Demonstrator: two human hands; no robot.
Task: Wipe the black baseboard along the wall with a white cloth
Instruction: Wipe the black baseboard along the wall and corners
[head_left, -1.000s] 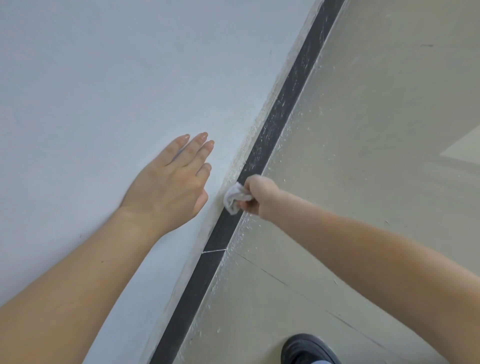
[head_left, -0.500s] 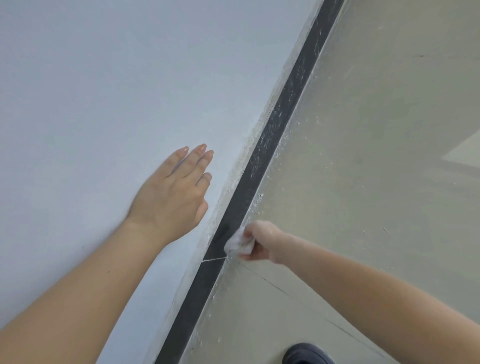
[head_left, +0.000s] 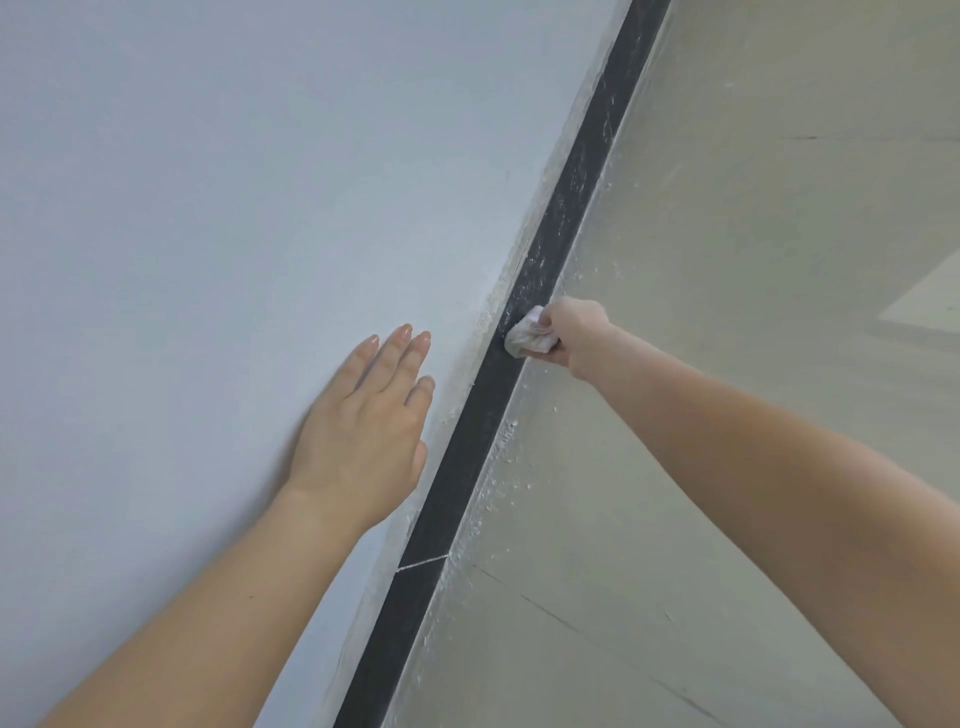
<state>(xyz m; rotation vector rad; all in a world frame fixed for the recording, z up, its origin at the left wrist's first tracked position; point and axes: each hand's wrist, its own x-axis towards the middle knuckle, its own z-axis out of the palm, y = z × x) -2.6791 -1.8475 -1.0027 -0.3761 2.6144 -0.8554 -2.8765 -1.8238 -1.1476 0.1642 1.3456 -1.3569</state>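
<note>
White cloth (head_left: 530, 338) is gripped in right hand (head_left: 574, 332), pressed against black baseboard (head_left: 467, 441); left hand (head_left: 363, 431) is laid flat, fingers straight, on wall (head_left: 208, 208).

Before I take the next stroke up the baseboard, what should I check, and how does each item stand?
1. Cloth gripped: ok. The right hand holds the white cloth.
2. Cloth on target: ok. It presses the black baseboard.
3. Body braced: ok. The left hand lies flat on the wall.
4. Stretch beyond the cloth clean: not ok, white streaks show.
5. Floor edge clean: not ok, white flecks lie along it.
6. Cloth's wiping face clean: cannot tell, hidden.
</note>
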